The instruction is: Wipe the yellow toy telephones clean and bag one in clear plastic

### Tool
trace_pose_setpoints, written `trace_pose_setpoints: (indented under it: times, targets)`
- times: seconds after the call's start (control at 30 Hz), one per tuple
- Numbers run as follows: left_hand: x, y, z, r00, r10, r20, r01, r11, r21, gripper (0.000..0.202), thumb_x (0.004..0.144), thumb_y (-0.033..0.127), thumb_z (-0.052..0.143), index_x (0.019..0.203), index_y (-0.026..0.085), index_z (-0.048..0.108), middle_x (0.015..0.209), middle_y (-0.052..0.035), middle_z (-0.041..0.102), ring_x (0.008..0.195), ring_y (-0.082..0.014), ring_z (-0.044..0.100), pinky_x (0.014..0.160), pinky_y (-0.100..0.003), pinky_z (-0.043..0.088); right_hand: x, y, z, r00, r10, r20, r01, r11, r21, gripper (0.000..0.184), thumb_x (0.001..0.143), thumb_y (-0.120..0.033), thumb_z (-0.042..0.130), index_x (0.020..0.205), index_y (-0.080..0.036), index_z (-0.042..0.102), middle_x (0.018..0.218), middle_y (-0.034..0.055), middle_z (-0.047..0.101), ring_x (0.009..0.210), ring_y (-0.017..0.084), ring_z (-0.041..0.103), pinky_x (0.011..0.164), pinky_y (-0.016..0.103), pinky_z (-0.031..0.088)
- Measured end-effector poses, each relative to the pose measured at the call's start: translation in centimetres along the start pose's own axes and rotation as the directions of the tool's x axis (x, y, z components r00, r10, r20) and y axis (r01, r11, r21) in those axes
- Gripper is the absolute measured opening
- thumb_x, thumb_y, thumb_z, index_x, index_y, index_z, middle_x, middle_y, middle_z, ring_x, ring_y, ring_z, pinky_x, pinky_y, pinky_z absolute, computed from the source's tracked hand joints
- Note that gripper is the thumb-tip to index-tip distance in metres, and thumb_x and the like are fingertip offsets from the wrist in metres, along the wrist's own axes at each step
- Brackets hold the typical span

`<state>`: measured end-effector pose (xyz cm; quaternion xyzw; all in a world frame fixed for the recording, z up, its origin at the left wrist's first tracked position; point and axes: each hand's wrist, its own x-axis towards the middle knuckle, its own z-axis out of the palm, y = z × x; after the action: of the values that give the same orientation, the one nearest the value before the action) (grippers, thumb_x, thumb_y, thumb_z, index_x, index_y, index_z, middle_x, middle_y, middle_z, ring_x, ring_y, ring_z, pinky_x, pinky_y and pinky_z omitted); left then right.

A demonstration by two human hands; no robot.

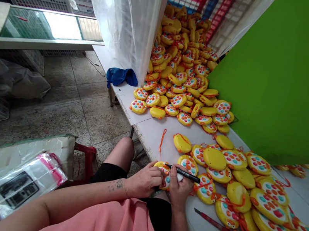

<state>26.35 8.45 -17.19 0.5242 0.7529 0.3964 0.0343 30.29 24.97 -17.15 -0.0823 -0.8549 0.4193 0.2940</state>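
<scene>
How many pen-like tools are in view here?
2: a black marker in the right hand over a yellow toy held by the left hand; a red-handled tool lying on the table. Toys may hide others.

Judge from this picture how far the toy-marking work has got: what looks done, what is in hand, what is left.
Done cannot be told: no marks show. In hand: left hand steadies one yellow toy; right hand holds a black marker over it. Left: probably the big heap and the spread beside the hands.

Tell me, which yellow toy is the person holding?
The yellow toy at the table's near edge, gripped between the left hand and the right hand, which holds a black pen. All the others lie untouched.
</scene>
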Motion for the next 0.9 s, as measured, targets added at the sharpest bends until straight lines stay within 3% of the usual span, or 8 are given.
trace_pose_setpoints:
  times: [0.43,0.9]
  targets:
    - [-0.13,-0.42,0.45,0.998,0.046,-0.035,-0.044,0.997,0.057,0.010,0.081,0.010,0.051,0.082,0.019,0.056,0.097,-0.0043,0.068,0.106,-0.0168,0.058,0.116,-0.042,0.020,0.12,-0.22,0.07,0.995,-0.098,-0.029,0.095,0.992,-0.081,0.022,0.090,-0.032,0.054,0.084,-0.014,0.065,0.078,0.0076,0.069,0.073,0.022,0.065,0.070,0.034,0.053]
    - [-0.34,-0.61,0.59,1.000,0.030,-0.008,-0.029,0.998,0.061,0.013,0.078,0.008,0.051,0.082,0.019,0.056,0.097,-0.0038,0.068,0.106,-0.0166,0.058,0.117,-0.042,0.017,-0.04,0.12,0.14,0.997,-0.073,-0.015,0.072,0.996,-0.056,0.020,0.090,-0.030,0.054,0.084,-0.015,0.066,0.080,0.0069,0.069,0.074,0.021,0.065,0.071,0.033,0.053]
